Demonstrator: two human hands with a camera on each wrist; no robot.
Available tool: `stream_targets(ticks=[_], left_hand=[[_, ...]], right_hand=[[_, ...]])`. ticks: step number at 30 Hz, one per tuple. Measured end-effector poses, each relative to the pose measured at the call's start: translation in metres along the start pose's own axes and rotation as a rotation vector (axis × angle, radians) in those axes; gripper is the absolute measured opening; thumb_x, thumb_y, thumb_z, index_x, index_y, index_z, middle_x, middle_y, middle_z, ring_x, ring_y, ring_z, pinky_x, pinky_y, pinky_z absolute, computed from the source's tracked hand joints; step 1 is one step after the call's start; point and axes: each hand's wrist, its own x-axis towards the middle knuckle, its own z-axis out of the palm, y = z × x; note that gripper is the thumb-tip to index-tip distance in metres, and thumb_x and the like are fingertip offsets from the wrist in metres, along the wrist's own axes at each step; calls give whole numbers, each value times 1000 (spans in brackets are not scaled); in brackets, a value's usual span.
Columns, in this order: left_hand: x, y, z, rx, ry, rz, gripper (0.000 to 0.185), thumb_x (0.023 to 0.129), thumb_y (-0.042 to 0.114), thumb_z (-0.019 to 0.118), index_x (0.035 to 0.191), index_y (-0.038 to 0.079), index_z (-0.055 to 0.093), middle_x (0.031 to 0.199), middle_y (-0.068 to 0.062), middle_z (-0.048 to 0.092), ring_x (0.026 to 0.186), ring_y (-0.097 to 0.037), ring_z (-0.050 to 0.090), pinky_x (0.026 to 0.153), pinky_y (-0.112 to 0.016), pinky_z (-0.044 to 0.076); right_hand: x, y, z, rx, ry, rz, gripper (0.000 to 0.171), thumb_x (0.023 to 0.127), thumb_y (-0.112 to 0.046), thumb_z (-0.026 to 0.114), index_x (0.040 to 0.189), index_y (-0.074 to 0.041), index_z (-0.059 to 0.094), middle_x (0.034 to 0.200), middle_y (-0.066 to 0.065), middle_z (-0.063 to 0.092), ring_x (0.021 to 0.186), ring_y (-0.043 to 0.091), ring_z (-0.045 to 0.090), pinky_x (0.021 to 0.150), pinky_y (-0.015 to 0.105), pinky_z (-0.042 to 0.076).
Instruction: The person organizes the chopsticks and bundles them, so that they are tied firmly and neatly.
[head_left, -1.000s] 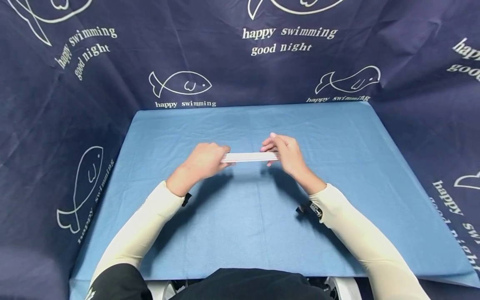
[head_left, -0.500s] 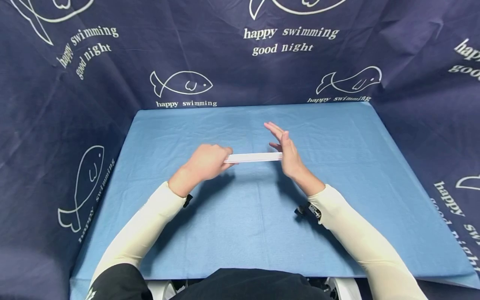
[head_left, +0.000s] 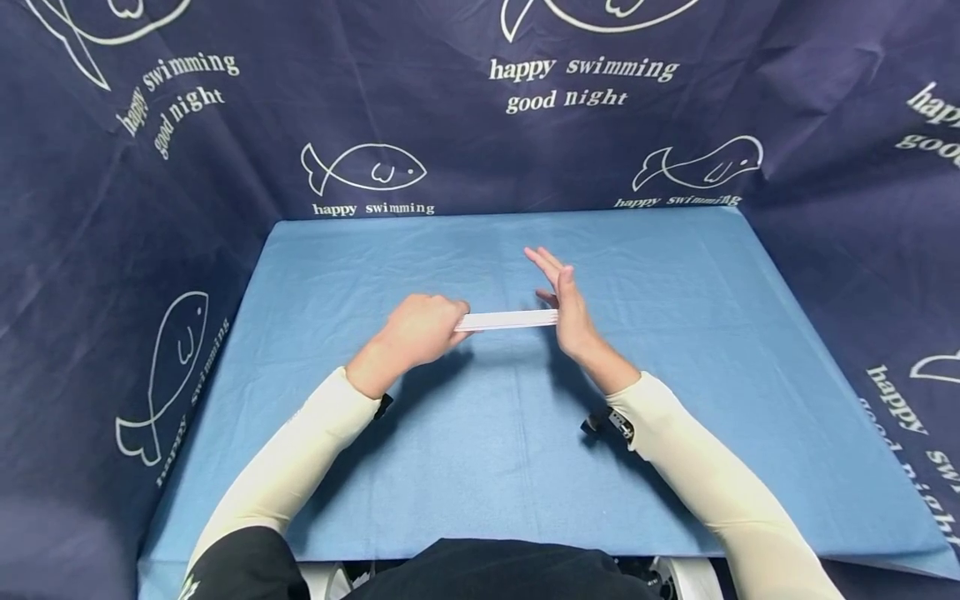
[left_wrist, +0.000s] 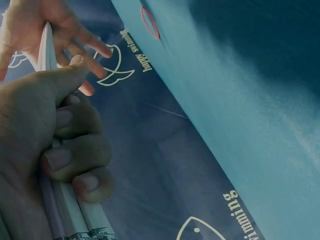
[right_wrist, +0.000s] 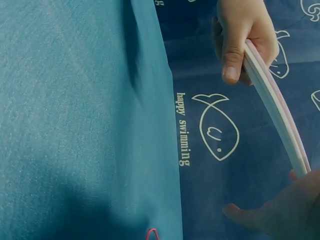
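A thin bundle of white strips is held level above the blue tablecloth. My left hand grips its left end, fingers curled round the strips and thumb laid along them. My right hand stands flat and upright, fingers straight, its palm pressed against the right end of the bundle. In the right wrist view the strips run from the left hand down to the right palm.
A dark blue cloth backdrop printed with white fish and words walls in the table on the left, back and right. The blue cloth covers the whole table top; its near edge is close to my body.
My right hand let go of the bundle's end and straightened its fingers; its flat palm now presses that end. The bundle and left hand shifted slightly right and lower in the view.
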Motion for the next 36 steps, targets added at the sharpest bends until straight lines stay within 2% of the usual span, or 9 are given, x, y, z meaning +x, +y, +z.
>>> stream_targets(ticks=[5,10,14,18,24,36], left_hand=[[2,1,1,-8,-9,-5,21,102,31,68,91,12,68,70,-2,64,58,-19,57,55,-42,51],[2,3,-3,29,-5,-15,17,99,24,69,87,12,67,68,-2,62,55,-19,53,51,-41,49],[2,3,-8,83,0,-19,15,97,24,69,86,14,67,67,0,61,55,-17,51,51,-40,49],[4,5,-12,118,-1,-35,16,96,27,70,86,15,67,69,1,64,57,-18,54,54,-43,52],[8,8,-6,87,-15,-35,16,97,27,69,87,14,68,72,-2,67,62,-21,61,60,-45,56],[9,7,-3,50,-5,-37,15,97,23,68,85,14,68,71,-2,67,61,-23,62,61,-46,56]], right_hand=[[-2,0,0,-42,4,4,123,84,-98,12,157,-6,48,174,16,29,162,36,26,118,69,36],[-3,3,3,-69,6,7,120,86,-96,10,156,-7,50,172,16,32,161,35,28,118,67,38],[-4,4,6,-70,4,9,121,86,-96,10,155,-7,51,172,17,32,161,36,28,117,69,38],[-3,4,9,-58,1,30,123,84,-98,10,154,-6,52,171,17,33,161,37,28,117,70,37],[-1,3,9,-38,21,61,124,83,-99,11,153,-7,54,170,16,37,160,35,33,115,67,42],[2,-1,11,-95,13,29,116,90,-93,12,143,-4,64,162,17,48,156,34,39,114,63,44]])
